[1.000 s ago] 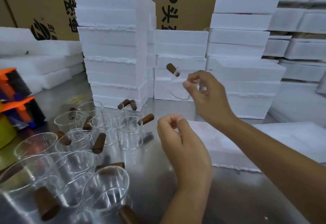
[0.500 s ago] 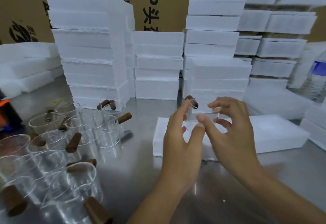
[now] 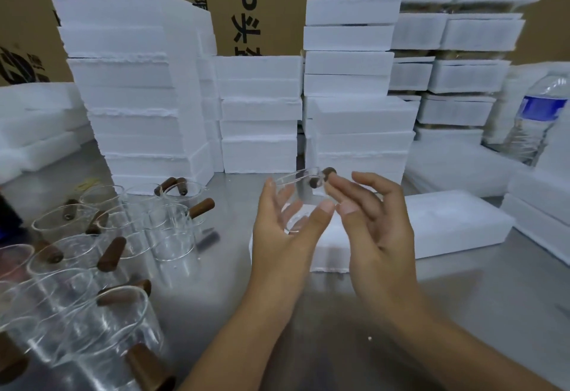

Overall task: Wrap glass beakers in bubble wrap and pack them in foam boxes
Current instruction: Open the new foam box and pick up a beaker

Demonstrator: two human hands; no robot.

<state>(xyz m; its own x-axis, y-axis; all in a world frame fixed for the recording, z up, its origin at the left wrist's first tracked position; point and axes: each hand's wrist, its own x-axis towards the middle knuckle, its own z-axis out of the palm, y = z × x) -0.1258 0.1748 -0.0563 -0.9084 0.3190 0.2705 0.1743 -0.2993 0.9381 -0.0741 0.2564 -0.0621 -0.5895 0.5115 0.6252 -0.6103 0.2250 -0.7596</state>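
Note:
My left hand (image 3: 283,236) holds a clear glass beaker (image 3: 300,196) with a short brown wooden handle, cradled between thumb and fingers above the table. Beside it, my right hand (image 3: 376,230) has its fingers nearly straight, and the index fingertip touches the beaker's handle. A flat white foam box (image 3: 456,221) lies on the table just behind and under both hands. Several more glass beakers (image 3: 123,236) with wooden handles stand crowded at the left. No bubble wrap is visible.
Tall stacks of white foam boxes (image 3: 138,82) line the back and right of the steel table (image 3: 339,313), with cardboard cartons (image 3: 246,5) behind them. A water bottle (image 3: 536,119) with a blue label stands at the far right. The beakers reach the table's near left edge.
The beaker came down from my raised right hand into my left hand in front of the flat foam box. My right hand's fingers have loosened. The view swung right.

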